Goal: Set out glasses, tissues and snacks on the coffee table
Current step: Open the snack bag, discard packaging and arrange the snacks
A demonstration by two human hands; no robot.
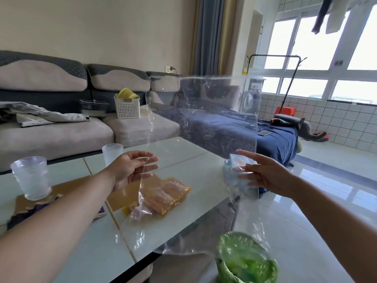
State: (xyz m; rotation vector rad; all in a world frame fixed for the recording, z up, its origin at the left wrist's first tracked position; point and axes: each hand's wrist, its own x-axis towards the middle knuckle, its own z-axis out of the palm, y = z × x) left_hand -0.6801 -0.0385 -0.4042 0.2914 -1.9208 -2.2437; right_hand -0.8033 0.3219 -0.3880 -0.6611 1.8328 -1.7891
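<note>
A large clear plastic bag [214,119] hangs spread out in the air above the coffee table [183,156]. My left hand [132,170] pinches its left edge, and my right hand [263,172] grips its right edge, where the plastic is bunched. On the table below lies an orange snack packet [169,195]. Two frosted glasses stand upright on the table: one at the left [30,177], the other [111,153] partly hidden behind my left hand. A green packet [244,260] shows through the bag's lower part near the table's front corner.
A dark purple object [30,215] lies under my left forearm on a gold mat. Behind the table runs a grey sofa [61,135] with a white basket [127,108] on it. A blue-covered seat [275,139] is to the right, beside tiled floor.
</note>
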